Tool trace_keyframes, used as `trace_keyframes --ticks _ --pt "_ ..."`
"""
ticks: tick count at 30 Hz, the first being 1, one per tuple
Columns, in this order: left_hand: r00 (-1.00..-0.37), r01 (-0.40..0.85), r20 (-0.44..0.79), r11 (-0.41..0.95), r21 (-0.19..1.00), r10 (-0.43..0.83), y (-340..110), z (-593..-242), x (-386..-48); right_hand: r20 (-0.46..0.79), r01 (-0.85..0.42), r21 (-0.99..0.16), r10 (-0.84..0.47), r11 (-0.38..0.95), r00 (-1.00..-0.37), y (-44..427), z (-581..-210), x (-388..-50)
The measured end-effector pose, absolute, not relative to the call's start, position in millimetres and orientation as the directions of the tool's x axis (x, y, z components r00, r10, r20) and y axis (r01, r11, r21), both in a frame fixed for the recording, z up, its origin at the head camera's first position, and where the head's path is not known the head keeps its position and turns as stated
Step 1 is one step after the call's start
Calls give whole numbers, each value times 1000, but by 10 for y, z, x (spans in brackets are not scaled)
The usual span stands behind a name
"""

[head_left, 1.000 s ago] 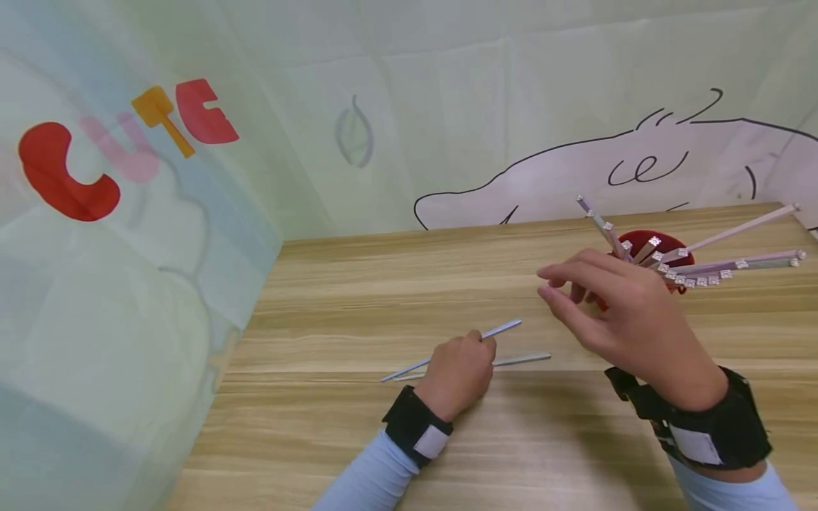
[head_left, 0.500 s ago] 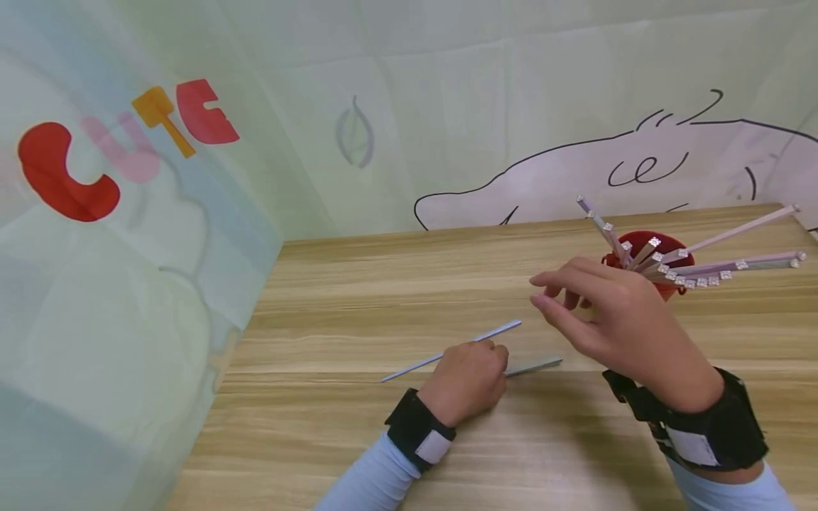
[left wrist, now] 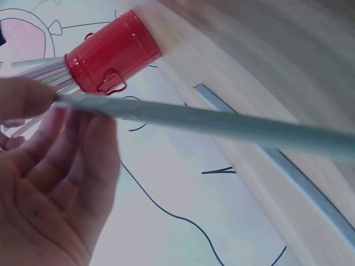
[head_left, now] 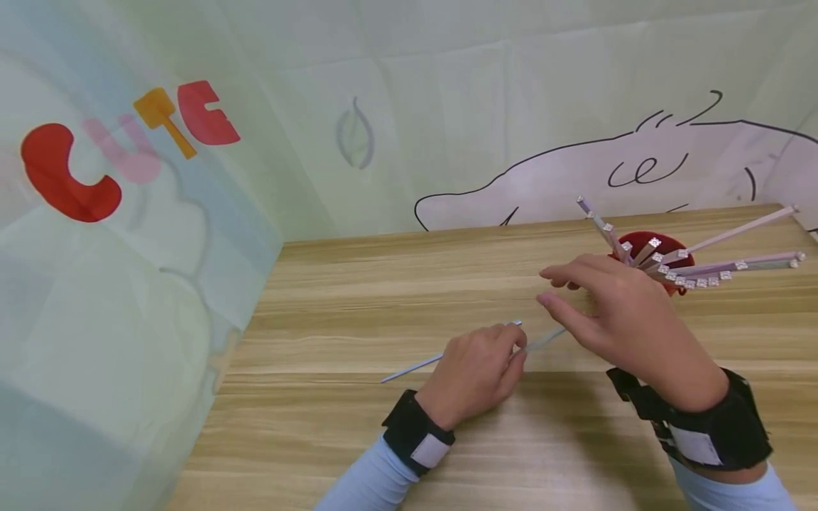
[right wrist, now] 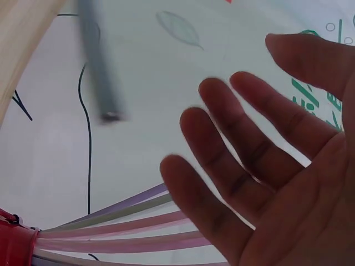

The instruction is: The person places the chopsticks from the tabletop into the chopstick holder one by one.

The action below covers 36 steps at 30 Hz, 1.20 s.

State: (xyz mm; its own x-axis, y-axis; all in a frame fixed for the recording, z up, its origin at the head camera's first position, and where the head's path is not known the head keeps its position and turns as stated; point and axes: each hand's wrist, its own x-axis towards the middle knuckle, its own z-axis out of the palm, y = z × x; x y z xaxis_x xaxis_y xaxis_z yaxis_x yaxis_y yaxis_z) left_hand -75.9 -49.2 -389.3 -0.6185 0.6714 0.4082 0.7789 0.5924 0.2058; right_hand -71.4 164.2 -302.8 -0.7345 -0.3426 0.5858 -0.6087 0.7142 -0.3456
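A thin grey-green stick [head_left: 544, 340] is pinched between the thumb and fingers of my left hand [head_left: 476, 369], low over the table. In the left wrist view the stick [left wrist: 222, 122] runs across to the right edge. My right hand [head_left: 629, 312] hovers in front of the red bucket [head_left: 647, 240] and holds nothing, its fingers spread in the right wrist view. The stick's far end [right wrist: 100, 72] hangs apart from those fingers. A pale blue stick [head_left: 412, 368] lies on the table, partly hidden behind my left hand.
Several pastel sticks [head_left: 735, 234] with patterned square ends fan out of the bucket at the back right. The wooden table [head_left: 358, 298] meets a printed cloth backdrop [head_left: 434, 128] at the back and another along the left side.
My left hand has come off the blue stick with the grey-green stick, lifting it and shifting slightly right. The right hand stays nearly in place, its thumb and fingers a little wider apart.
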Motion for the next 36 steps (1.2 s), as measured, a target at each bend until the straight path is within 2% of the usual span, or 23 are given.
trace_keyframes --ticks 9,16,20,27,36 --pt "-605 788 531 537 299 592 -487 -3827 -751 523 -514 -391 -275 764 -807 1672 -3001 -697" --pt "-595 794 611 496 350 521 -478 -3793 -748 561 -520 -467 -215 715 -799 1671 -2992 -706" --pt "-587 798 641 485 356 495 -481 -3775 -746 540 -528 -512 -224 677 -811 1658 -2983 -696" --pt "-583 804 648 465 372 490 -484 -3747 -735 540 -595 -513 -306 619 -784 1613 -2984 -691" --pt "-531 834 686 448 321 498 -470 -3744 -743 582 -659 -518 -340 545 -739 1598 -2981 -675"
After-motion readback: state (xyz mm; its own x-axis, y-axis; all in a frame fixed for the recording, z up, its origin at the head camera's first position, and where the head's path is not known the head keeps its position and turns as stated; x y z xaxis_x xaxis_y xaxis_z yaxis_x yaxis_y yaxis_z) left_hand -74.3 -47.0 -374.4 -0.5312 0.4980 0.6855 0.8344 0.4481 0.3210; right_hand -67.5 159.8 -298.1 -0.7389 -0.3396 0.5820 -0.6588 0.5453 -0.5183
